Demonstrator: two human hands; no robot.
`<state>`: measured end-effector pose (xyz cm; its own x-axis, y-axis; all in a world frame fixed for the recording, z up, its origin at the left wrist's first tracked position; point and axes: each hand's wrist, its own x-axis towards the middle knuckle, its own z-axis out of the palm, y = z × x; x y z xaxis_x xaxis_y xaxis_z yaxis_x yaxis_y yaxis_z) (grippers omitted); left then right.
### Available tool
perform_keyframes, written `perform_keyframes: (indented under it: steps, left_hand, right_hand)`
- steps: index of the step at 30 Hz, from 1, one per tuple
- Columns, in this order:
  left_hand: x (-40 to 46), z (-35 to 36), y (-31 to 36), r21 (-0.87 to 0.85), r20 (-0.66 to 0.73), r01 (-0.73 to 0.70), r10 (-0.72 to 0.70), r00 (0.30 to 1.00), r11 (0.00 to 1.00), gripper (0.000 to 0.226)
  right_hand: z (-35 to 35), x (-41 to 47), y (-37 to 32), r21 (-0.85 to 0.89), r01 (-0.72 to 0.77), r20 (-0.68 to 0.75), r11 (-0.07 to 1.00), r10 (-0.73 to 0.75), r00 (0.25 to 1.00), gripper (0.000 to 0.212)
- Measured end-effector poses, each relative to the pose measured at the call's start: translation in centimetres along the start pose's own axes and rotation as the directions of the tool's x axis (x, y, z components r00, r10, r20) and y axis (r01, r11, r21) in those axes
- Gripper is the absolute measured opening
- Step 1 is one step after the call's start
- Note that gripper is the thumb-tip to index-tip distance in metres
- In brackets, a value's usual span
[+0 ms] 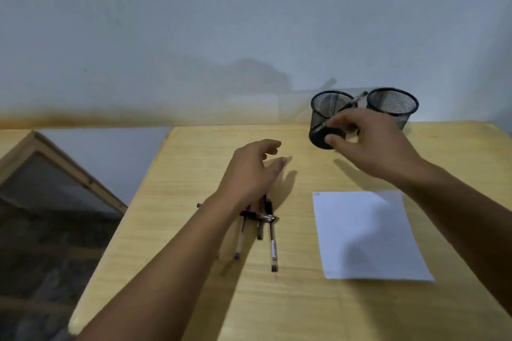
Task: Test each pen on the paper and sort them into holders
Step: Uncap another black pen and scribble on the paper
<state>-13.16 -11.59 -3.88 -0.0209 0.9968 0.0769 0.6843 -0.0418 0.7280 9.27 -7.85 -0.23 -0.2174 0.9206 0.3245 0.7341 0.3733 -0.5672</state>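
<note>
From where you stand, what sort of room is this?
Probably a plain study or office corner: a wooden desk against a bare wall, with mesh pen holders, loose pens and a paper sheet.

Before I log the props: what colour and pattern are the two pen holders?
Both holders are black wire mesh with solid rims, clearest in the head view.

Two bare forearms enter from the lower edge, each uncovered from the frame border to the wrist, with no sleeve cuff in view. The left hand point(250, 171) and the right hand point(368, 141) are bare: no gloves are worn, and the fingernails look short and plain.
</note>
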Motion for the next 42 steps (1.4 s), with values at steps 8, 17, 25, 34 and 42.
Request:
perform_keyframes:
  steps: [8,17,25,34,42]
  left_hand:
    - [-5.8,-6.5,-6.1,0.281,0.071,0.028,-0.05,0.996,0.959,0.029]
    - [-7.1,-8.2,-10.4,0.435,0.106,0.01,-0.062,0.992,0.9,0.027]
    - [-8.9,-8.9,-8.9,0.255,-0.017,-0.017,0.022,1.0,0.967,0.018]
    - [-7.9,-4.9,-2.2,-0.056,-0.214,-0.261,0.244,0.946,0.964,0.026]
    - [-7.7,0.9,2.2,-0.136,0.109,-0.115,0.131,0.985,0.984,0.031]
  right_hand:
    - [6.7,-4.2,-5.5,0.055,0.069,0.387,0.996,-0.085,0.918,0.02]
    - [11.3,-5.8,-8.9,-0.124,0.233,0.422,0.965,-0.161,0.892,0.025]
    - [10.2,-7.2,-9.2,-0.101,0.218,0.367,0.971,-0.168,0.915,0.013]
    - [6.1,-10.8,-6.4,0.362,-0.164,0.329,0.918,0.039,0.944,0.013]
    - [3.2,-12.1,-2.1,0.661,-0.392,0.192,0.64,0.361,0.912,0.005]
